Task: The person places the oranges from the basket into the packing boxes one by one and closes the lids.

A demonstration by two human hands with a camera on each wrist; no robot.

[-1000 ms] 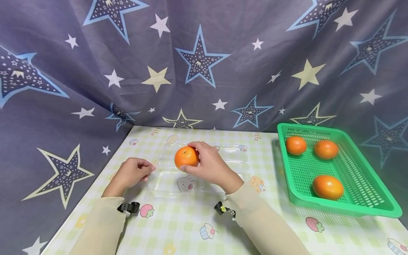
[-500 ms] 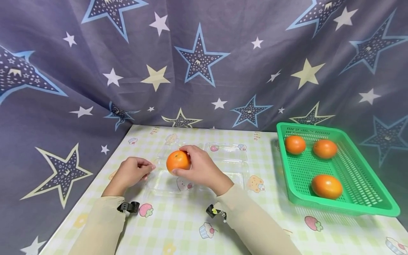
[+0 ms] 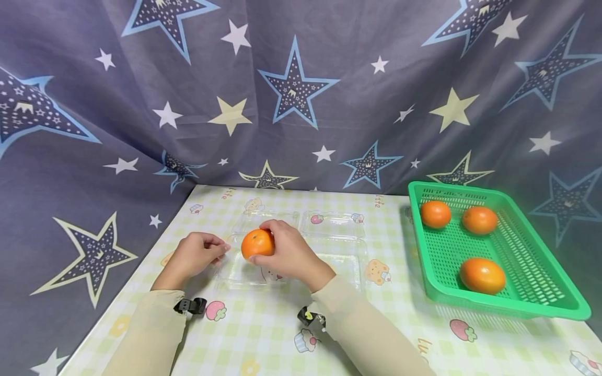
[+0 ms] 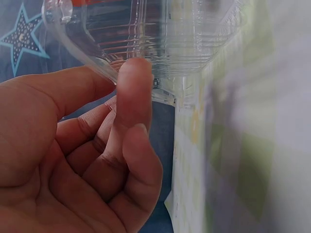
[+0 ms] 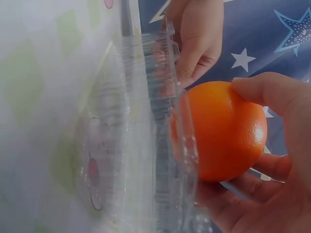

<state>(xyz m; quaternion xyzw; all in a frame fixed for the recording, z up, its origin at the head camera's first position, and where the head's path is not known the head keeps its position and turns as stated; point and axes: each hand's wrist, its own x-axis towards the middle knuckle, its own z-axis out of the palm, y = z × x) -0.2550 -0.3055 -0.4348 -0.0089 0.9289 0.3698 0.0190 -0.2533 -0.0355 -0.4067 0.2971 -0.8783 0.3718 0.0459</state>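
1. We are looking at a grey-purple curtain [image 3: 329, 94] hanging behind the table [image 3: 263, 324]; blue, cream and white stars are scattering across its folds.
2. We are seeing a pale green and white checked tablecloth [image 3: 254, 334] covering the table; small cartoon cupcakes and strawberries are dotting it.
3. Even, soft light is falling everywhere.

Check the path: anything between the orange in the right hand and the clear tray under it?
Nothing visible. The right hand holds the orange just above the open clear tray; the left hand pinches only the tray's left rim.
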